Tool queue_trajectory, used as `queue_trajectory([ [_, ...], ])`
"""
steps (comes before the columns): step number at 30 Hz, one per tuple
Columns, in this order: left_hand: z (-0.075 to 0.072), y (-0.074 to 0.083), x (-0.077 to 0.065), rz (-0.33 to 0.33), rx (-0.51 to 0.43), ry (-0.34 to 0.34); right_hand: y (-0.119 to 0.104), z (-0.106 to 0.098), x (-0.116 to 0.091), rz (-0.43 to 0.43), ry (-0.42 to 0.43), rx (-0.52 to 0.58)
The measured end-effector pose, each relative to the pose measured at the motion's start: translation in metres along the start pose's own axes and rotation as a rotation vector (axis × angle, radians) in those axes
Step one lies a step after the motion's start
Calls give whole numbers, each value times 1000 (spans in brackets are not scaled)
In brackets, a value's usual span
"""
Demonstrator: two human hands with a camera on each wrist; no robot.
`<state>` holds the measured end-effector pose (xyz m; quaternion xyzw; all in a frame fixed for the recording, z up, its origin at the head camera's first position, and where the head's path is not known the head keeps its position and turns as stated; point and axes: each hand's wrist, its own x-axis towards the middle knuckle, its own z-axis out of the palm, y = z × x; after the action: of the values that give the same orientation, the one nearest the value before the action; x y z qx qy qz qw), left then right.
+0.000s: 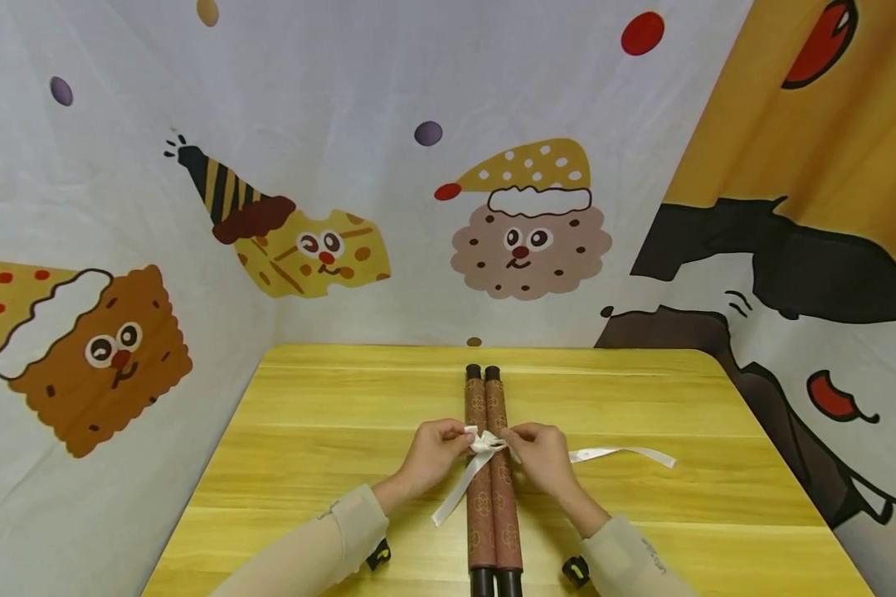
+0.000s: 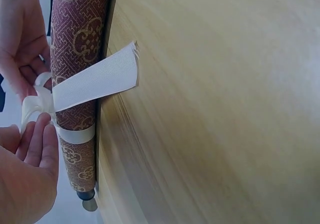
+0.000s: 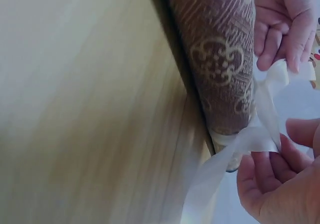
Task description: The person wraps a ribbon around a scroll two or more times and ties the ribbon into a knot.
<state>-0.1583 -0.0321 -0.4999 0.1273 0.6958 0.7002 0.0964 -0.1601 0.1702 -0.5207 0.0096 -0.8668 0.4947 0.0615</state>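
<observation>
A scroll (image 1: pixel 481 516) in brown brocade with gold motifs, rolled into two side-by-side rolls with black ends, lies lengthwise on the table. White ribbon (image 1: pixel 486 443) goes around it and gathers in a loose, looped knot on top. In the head view, my left hand (image 1: pixel 433 454) pinches a ribbon loop left of the knot. Opposite it, my right hand (image 1: pixel 543 458) pinches ribbon between thumb and fingers. One ribbon tail (image 2: pixel 100 81) slants over the left roll in the left wrist view. Another tail (image 3: pixel 205 186) hangs beside my right hand (image 3: pixel 287 191) in the right wrist view.
The scroll rests on a yellow wood-grain table (image 1: pixel 328 394). Small black objects with yellow marks lie near the front, one black item (image 1: pixel 378 554) by the left sleeve and another black item (image 1: pixel 576 570) by the right. Behind stands a printed cartoon cloth (image 1: pixel 388 91).
</observation>
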Motion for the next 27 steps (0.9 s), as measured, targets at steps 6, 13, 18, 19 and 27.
queue_trajectory([
  [6,3,4,-3,18,27,-1,-1,7,-1,34,33,102],
  [13,5,-1,1,10,73,79,-1,10,-3,73,24,205],
  [18,4,-20,10,21,162,149,0,10,-4,71,13,205],
  [19,4,-22,11,27,199,161,0,10,-4,69,10,205],
  [27,12,-24,19,203,494,154,0,10,-5,59,-4,221],
])
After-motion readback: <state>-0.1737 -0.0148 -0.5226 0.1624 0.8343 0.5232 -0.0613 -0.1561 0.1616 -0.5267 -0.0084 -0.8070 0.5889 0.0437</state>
